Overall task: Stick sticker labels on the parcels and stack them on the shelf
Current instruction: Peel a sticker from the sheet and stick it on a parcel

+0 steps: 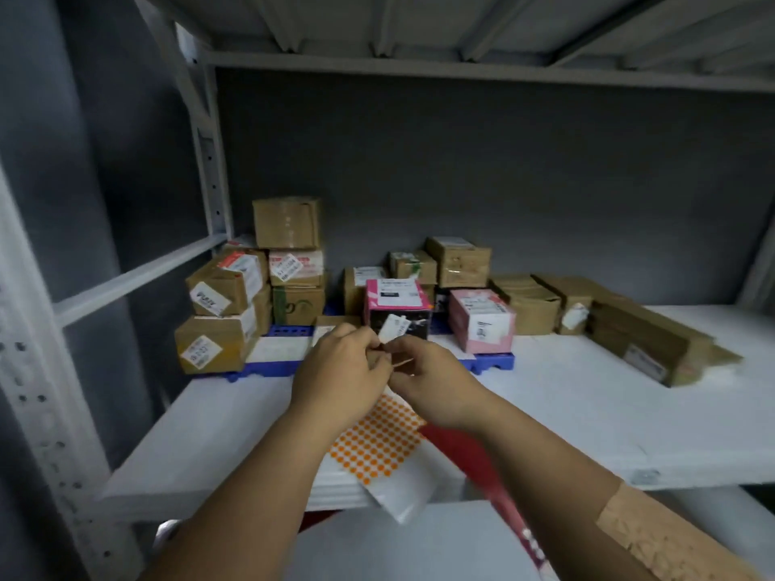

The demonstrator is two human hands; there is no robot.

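Observation:
My left hand (339,366) and my right hand (432,379) meet above the white shelf (587,417), fingers curled together round a small white sticker label (392,327) that sticks up between them. Below my hands lies a sheet of orange dot stickers (377,442) on a white sheet near the shelf's front edge. Behind the label stands a pink and black parcel (396,301), and a pink parcel (482,320) sits to its right. Brown labelled parcels (235,304) are stacked at the back left.
A blue plastic pallet (495,362) lies under the middle parcels. Flat brown boxes (646,337) line the back right. A grey shelf upright (211,161) stands at the left and an upper shelf (461,69) overhead. Something red (482,463) hangs below the shelf edge.

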